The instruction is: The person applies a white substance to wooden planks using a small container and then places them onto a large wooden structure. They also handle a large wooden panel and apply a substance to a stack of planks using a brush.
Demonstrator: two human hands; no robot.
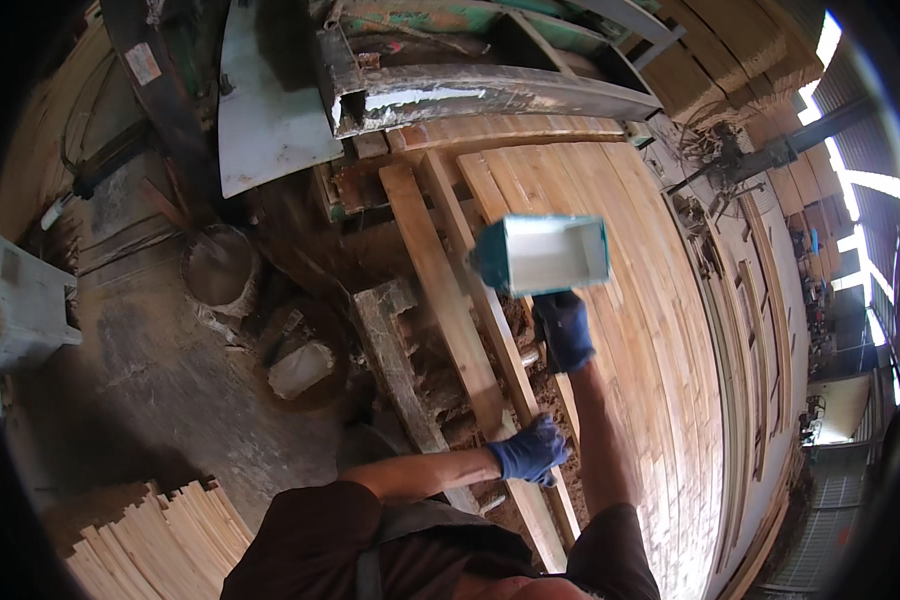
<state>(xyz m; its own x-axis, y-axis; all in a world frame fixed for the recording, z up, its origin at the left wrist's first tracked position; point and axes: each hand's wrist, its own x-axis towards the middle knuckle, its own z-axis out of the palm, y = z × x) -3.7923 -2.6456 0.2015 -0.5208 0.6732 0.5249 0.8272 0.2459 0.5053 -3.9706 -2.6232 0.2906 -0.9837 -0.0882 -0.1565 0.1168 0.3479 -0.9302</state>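
My right hand (565, 335), in a dark blue glove, is closed on a teal box-shaped container (557, 258) with a white inside. That container is held over the wooden strips, near the left side of a wide panel of boards (630, 300) laid edge to edge. Closer to my body, my left hand (530, 452), gloved in blue too, is closed on a narrow wooden strip (485, 300). A second loose strip (435, 280) lies to its left, with a gap between the two. The fingers of my right hand are partly hidden beneath the container.
A metal machine frame (500, 95) crosses the far end of the boards. At left on the floor stand a crusted bucket (220, 268) and a round tub (315, 385) with a pale block. Stacked strips (160, 540) lie at lower left; long strips (750, 340) lie right.
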